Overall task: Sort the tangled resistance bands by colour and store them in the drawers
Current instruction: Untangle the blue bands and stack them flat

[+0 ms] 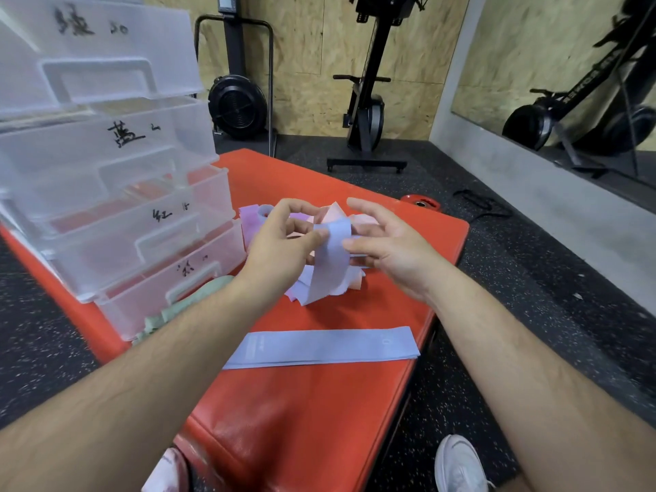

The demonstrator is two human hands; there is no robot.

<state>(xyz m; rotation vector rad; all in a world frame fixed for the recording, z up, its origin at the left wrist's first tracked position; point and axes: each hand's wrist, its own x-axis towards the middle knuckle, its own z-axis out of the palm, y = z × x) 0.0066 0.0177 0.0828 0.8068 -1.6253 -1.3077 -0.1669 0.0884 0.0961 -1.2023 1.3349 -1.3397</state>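
A tangled pile of pink, purple and light-blue resistance bands point(355, 221) lies on the red mat point(319, 403). My left hand point(284, 239) pinches a light-blue band point(328, 264) lifted out of the pile. Just right of that band, my right hand point(383, 239) has its thumb against the band's edge and its fingers spread loosely. A stack of flattened light-blue bands point(323, 348) rests nearer to me on the mat. The clear plastic drawer unit point(106, 165) stands at the left with its drawers pulled out; green bands point(177, 307) sit in the lowest drawer.
Black exercise machines point(365, 111) stand against the wooden back wall. A red weight plate point(420, 204) and a black strap point(479, 204) lie on the speckled floor beyond the mat. A mirror runs along the right wall. My white shoes point(458, 466) show at the bottom.
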